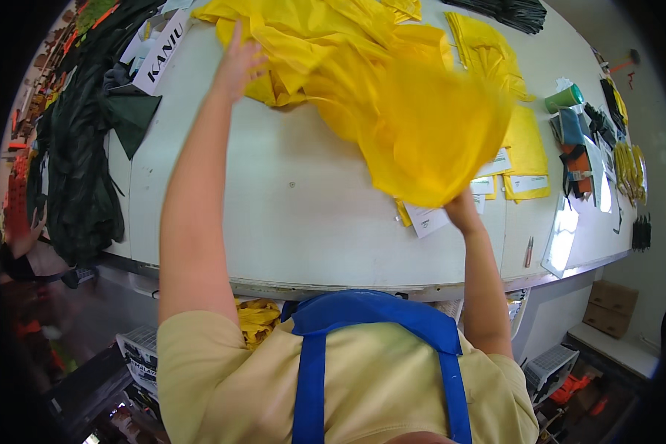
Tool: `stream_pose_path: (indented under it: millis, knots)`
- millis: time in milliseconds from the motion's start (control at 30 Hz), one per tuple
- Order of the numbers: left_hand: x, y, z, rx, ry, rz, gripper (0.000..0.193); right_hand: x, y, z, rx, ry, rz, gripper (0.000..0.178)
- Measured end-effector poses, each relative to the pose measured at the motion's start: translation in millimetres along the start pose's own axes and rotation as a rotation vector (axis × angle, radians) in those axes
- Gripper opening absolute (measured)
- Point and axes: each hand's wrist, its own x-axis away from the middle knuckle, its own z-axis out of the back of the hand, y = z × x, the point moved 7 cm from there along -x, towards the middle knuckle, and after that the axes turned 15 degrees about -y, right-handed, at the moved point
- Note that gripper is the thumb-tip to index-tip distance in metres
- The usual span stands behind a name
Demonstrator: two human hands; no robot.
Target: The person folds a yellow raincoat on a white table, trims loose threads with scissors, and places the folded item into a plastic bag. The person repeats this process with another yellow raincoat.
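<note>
A large, loose piece of thin yellow fabric [340,66], possibly a garment, spreads over the far middle of the white table. Its near right end is lifted and blurred by motion. My right hand [462,210] grips that end from below, with the fingers mostly hidden behind the cloth. At the fabric's left edge, my left hand [238,68] is raised with its fingers apart, holding nothing. Under and right of the lifted end lie folded yellow pieces [527,148] with white labels or papers [426,220].
Dark green fabric [78,170] hangs over the table's left edge, by a white box [155,55]. To the right are a green roll [564,98], small pliers-like snips [529,251] and a clear sheet [560,237]. A black bundle [507,11] lies at the back.
</note>
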Motion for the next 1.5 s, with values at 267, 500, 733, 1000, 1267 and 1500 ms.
stream_pose_path:
  millis: [267, 500, 733, 1000, 1267, 1500]
  knots:
    - [238.6, -125.7, -142.3, 0.206, 0.095, 0.238, 0.08, 38.6, 59.0, -48.0, -0.662, 0.05, -0.205, 0.054]
    - [292.1, -195.9, -192.4, 0.446, -0.155, 0.592, 0.036, 46.3, -30.3, -102.3, 0.321, -0.727, -0.21, 0.058]
    - [250.5, -129.9, -115.9, 0.443, 0.159, 0.371, 0.02, -19.7, -60.5, -105.3, 0.54, -0.083, 0.049, 0.067]
    - [232.4, -171.5, -16.9, 0.149, 0.235, 0.513, 0.035, -130.2, -36.2, -114.0, 0.754, -0.317, 0.017, 0.07]
    - [328.5, -185.3, -128.8, 0.561, -0.339, 0.799, 0.043, 51.4, -122.8, -168.3, 0.104, -0.462, 0.31, 0.077]
    - [308.9, -101.1, -154.2, 1.353, -0.138, 0.494, 0.035, 74.7, -97.9, -182.8, 0.222, -0.119, 0.238, 0.053]
